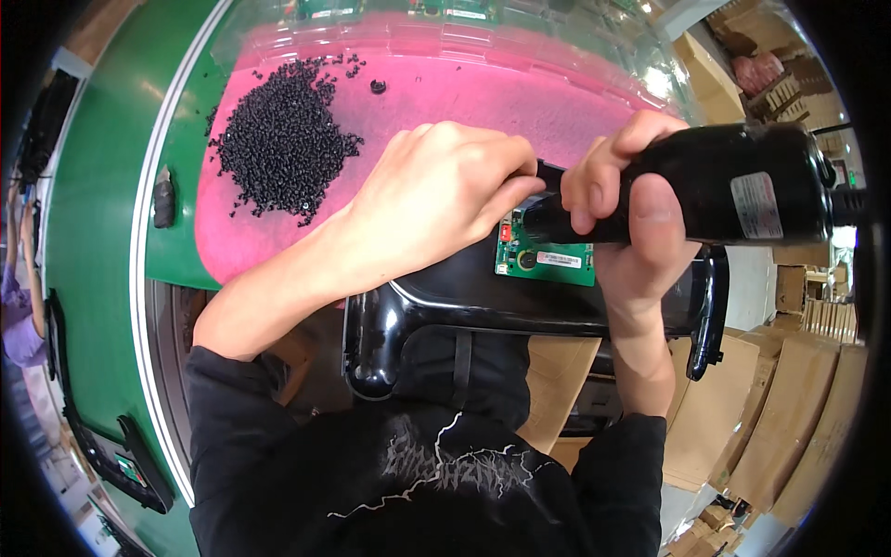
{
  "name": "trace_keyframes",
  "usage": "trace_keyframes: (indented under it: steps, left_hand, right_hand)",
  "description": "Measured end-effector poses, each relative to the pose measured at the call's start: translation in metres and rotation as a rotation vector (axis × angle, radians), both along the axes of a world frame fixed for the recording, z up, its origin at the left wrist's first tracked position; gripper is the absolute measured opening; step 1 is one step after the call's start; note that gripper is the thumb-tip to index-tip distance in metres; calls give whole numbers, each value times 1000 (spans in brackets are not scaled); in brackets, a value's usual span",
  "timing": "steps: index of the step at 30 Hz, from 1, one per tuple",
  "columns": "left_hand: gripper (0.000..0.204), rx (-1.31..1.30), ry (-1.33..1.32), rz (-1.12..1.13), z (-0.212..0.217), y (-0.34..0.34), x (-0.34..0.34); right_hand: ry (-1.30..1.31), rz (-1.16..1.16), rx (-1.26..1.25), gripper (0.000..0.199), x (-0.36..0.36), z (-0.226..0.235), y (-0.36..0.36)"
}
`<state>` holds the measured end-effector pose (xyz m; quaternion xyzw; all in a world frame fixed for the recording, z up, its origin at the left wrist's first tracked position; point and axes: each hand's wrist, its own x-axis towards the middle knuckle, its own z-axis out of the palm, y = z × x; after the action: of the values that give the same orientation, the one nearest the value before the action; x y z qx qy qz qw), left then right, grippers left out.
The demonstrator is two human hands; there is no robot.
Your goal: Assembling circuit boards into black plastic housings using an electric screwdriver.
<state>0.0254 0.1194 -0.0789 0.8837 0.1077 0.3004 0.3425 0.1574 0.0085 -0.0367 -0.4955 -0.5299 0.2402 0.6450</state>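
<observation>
Screw-driving step, I judged: right hand (631, 213) wrapped the black electric screwdriver (733, 186), tip on the green circuit board (543, 255); left hand (445, 200) pinched at the tip. Next needs tip square on the screw.

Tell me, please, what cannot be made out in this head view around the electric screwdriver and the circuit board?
- Tip of the black electric screwdriver: hidden behind the left hand and the right hand.
- Green circuit board: mostly covered by both hands and the tool.
- Glossy black housing: its top is under the hands.
- Small black screws on the pink mat: too small to tell apart.
</observation>
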Motion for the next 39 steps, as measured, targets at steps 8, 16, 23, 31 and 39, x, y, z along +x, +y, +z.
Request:
trace_keyframes:
  steps: [8,16,23,31,39]
  left_hand:
    - [19,47,176,-185,-3,4,-1]
    - [12,-130,-106,-397,-7,4,6]
    - [17,193,-105,-301,0,1,2]
    - [18,208,-110,-281,-3,0,6]
    - [17,169,-109,-351,-7,0,3]
  right_hand:
    - [236,136,268,41,11,16,-28]
    - [391,79,392,39,8,34,-41]
    - [417,17,338,38,8,21,-38]
    - [354,60,264,39,11,9,-46]
    - [393,75,311,41,9,12,-44]
